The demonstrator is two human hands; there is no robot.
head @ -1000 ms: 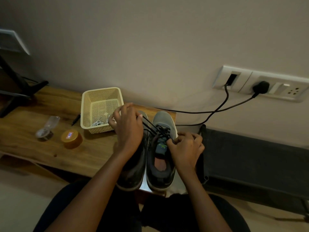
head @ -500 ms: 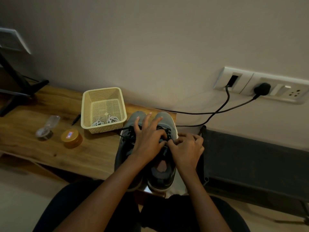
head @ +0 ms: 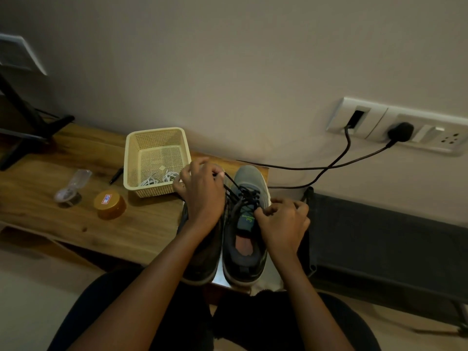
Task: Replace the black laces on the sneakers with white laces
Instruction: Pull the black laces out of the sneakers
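Two grey sneakers stand side by side on the right end of the wooden table (head: pixel 141 224). The right sneaker (head: pixel 247 239) shows a black lace (head: pixel 244 196) half pulled out of its eyelets. My left hand (head: pixel 202 196) covers the front of the left sneaker (head: pixel 202 259) and grips a stretch of that black lace, drawn taut up and to the left. My right hand (head: pixel 281 221) pinches the lace at the right sneaker's right eyelets. White laces (head: pixel 158 179) lie coiled in the cream basket (head: pixel 131 160).
A round amber lid (head: pixel 109 203), a small clear container (head: pixel 72 186) and a pen (head: pixel 116 175) lie left of the basket. A black stand (head: pixel 25 127) is at far left. Two black cables (head: pixel 336 163) run from the wall sockets (head: pixel 395 125). A dark bench (head: pixel 385 236) sits at right.
My left hand left the right sneaker's lacing and moved up and to the left, pulling a length of black lace out with it. My right hand stayed at the eyelets.
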